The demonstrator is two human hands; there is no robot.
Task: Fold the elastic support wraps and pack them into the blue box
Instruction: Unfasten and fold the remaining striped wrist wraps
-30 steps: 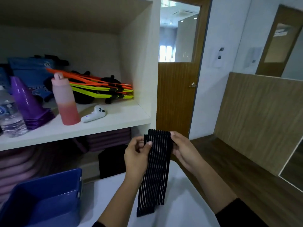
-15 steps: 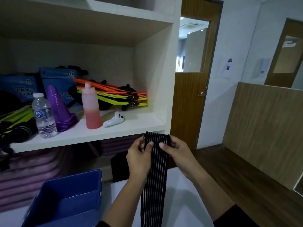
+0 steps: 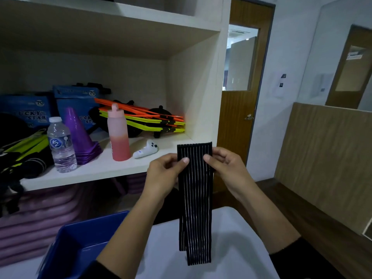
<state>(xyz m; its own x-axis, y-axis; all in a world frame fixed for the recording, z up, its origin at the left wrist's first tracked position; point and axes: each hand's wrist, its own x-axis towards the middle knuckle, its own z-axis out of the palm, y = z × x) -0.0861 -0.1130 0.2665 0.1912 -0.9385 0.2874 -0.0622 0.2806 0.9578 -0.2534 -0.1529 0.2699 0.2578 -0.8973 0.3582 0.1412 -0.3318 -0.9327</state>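
Head view: left hand point(image 3: 163, 174) and right hand point(image 3: 227, 168) pinch top corners of striped elastic wrap point(image 3: 194, 202), doubled, hanging over white table point(image 3: 231, 258). Folding step under way; likely next: fold shorter, lower into blue box point(image 3: 80, 238) at lower left.

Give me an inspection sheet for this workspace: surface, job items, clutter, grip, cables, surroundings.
Surface: white table, with the blue box at its left end.
Job's things: black striped wrap hangs doubled with its lower ends uneven; the blue box is open, and no wrap shows in the visible part of it.
Clutter: shelf holds a water bottle, pink bottle, purple cones, white controller, and orange and yellow slats.
Grip: left hand and right hand each pinch the wrap near its top edge.
Cables: nothing seen.
Surroundings: wooden door, wood panel on the right, purple mats under the shelf.
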